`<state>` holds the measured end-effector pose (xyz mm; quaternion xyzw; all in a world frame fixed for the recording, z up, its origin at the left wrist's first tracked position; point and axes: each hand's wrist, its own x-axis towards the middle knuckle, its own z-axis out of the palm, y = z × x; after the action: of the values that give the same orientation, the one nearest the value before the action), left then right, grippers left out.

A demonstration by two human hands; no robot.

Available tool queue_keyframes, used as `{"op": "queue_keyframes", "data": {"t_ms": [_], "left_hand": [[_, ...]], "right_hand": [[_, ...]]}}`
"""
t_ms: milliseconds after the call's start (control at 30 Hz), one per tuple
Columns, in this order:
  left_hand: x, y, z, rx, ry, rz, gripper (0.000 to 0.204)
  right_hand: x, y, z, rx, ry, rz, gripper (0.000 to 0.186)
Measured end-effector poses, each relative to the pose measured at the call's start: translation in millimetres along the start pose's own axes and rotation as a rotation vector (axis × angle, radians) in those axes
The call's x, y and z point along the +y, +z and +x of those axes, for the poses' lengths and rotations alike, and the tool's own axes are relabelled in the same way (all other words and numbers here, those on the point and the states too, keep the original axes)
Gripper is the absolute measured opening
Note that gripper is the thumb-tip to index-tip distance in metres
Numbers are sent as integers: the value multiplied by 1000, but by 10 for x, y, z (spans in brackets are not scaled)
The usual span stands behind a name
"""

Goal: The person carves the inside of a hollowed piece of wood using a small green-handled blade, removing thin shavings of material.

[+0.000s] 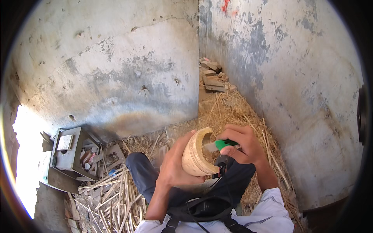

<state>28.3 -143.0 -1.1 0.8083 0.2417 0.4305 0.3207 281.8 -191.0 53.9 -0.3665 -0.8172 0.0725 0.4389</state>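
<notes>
In my left hand (175, 163) is a thick, pale hollow cylinder (193, 160), which looks like a cut length of bamboo. It is tilted so its open end faces right, and a ridge runs around it near the rim. My right hand (244, 145) grips the green handle of a blade tool (223, 144). Its flat grey blade reaches into the cylinder's mouth, and its tip is hidden inside. The exact kind of tool cannot be made out. Both hands are above my lap, fingers closed around what they hold.
Long split strips (116, 198) lie piled at lower left, beside a worn grey box-like cabinet (72, 149) with scraps inside. Straw and shavings (229, 106) cover the floor ahead and right. Broken bricks (213, 79) sit in the far gap between two peeling walls (307, 97).
</notes>
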Motion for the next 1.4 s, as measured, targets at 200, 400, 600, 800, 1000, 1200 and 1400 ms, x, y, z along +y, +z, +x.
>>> {"op": "queue_keyframes", "data": {"t_ms": [200,400,600,800,1000,1200,1400], "left_hand": [[133,-44,46,-47,103,174,116],[239,-110,117,-45,173,367,117],[285,-173,142,-84,147,404,113],[358,-119,44,-122,278,400,114],[409,-104,29,26,137,476,113],[248,83,96,62,26,541,114],[163,239,91,145,23,483,118]], "right_hand": [[-322,-278,86,-234,-102,-284,31],[-426,-343,74,-225,-107,-381,32],[-444,-366,66,-208,-71,-441,31],[225,-428,8,173,90,-539,33],[165,-395,-183,117,631,377,56],[-213,63,-253,86,564,373,48],[-197,236,-203,181,476,340,40]]}}
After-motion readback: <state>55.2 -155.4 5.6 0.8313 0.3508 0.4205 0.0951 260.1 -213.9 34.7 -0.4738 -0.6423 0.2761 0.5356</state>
